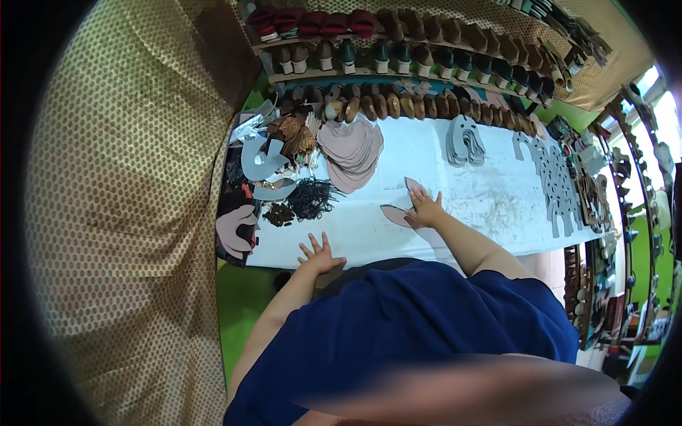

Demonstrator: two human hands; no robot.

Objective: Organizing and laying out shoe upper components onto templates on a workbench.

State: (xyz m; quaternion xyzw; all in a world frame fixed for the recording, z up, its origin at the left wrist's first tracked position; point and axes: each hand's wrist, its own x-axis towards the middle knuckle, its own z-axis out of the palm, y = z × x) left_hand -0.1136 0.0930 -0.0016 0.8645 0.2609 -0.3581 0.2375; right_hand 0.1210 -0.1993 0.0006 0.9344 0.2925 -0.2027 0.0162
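My right hand [425, 211] lies on the white-covered table [362, 234], fingers spread over a pale pink cut shoe piece [395, 215]. Two pointed ends of that piece stick out from beneath the hand, one toward the far side and one to the left; its middle is hidden. At the near edge of the table, my left hand [321, 257] rests with fingers apart and holds nothing. Beyond it are a tangle of black cords [311, 199] and a small heap of dark brown bits [278, 214]. Farther back sits a fanned stack of pale pink pieces [353, 153].
Grey curved pieces [465, 142] are stacked at the back, and perforated grey pieces [558, 181] line the right end. Grey U-shaped pieces [261, 162] and a pink curved piece [236, 231] crowd the left. Shelved shoes [401, 58] stand behind; a patterned curtain [135, 199] hangs left.
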